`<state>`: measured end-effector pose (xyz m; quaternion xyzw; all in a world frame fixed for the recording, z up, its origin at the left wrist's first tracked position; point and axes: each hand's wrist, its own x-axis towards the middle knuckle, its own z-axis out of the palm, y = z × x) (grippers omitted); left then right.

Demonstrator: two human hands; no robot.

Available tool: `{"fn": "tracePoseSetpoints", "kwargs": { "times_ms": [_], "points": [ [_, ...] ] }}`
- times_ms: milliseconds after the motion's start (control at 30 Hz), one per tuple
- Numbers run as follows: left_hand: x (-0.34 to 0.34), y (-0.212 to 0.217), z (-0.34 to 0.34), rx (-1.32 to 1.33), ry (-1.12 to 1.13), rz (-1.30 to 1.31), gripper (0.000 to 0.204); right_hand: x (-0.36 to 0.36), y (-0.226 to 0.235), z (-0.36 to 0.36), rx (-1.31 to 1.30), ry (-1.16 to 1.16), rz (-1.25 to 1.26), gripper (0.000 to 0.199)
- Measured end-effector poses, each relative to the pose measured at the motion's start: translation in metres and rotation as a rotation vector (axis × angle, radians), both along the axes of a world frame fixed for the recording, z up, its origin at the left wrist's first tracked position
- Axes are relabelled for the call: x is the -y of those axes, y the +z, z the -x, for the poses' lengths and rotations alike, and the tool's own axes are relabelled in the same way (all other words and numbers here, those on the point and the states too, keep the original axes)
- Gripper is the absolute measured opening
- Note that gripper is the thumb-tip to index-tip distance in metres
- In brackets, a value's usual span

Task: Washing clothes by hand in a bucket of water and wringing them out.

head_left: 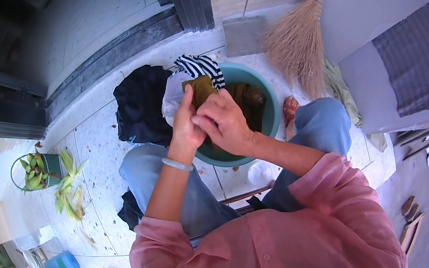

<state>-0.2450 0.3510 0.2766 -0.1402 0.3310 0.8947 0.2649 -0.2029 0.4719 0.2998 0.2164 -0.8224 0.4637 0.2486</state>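
Observation:
Above a teal basin (271, 106), my left hand (186, 127) and my right hand (227, 123) come together, both closed on an olive-brown garment (198, 88). Part of the cloth rises past my fingers; the rest of the grip is hidden behind my hands. Darker wet cloth (249, 102) lies inside the basin. A black-and-white striped cloth (200, 67) hangs over the far rim. Beside it, left of the basin, are a pale lavender cloth (172, 96) and a black garment (141, 104) on the tiles. A pale bangle (177, 164) circles my left wrist.
A straw broom (297, 33) leans at the far right near a dustpan (246, 35). Left are a green basket (37, 171) of corn husks, loose husks (68, 188) and a blue water jug (61, 267). A clear round container (260, 173) stands between my knees. A grey cloth (419, 60) hangs right.

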Motion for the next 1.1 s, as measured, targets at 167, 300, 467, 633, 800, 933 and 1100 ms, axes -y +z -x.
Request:
{"fn": "tracePoseSetpoints", "kwargs": {
  "times_ms": [167, 300, 467, 633, 800, 933, 1100],
  "points": [
    [-0.005, 0.013, 0.017, -0.105, -0.132, -0.099, 0.059, -0.017, -0.011, 0.032, 0.007, -0.042, -0.051, 0.028],
    [-0.013, 0.02, 0.018, -0.101, -0.313, -0.135, 0.059, -0.036, -0.034, 0.065, 0.553, 0.17, 0.174, 0.045],
    [0.011, 0.019, 0.025, -0.338, -0.594, 0.164, 0.038, -0.064, -0.006, 0.071, 1.011, 0.311, 0.011, 0.039],
    [0.014, 0.013, 0.024, -0.571, -0.628, 0.509, 0.042, -0.073, -0.007, 0.064, 0.922, 0.196, 0.115, 0.037],
    [0.009, -0.025, 0.019, -0.586, -0.492, 0.618, 0.033, -0.083, -0.032, 0.078, 0.857, -0.007, 0.518, 0.021],
    [-0.015, -0.057, 0.026, -0.315, -0.171, 0.697, 0.034, -0.059, -0.062, 0.068, 0.281, -0.3, 0.153, 0.01],
    [0.03, -0.13, 0.025, -0.134, -0.045, 0.008, 0.024, 0.025, -0.032, 0.012, 0.139, -0.006, -0.379, 0.026]
  ]
}}
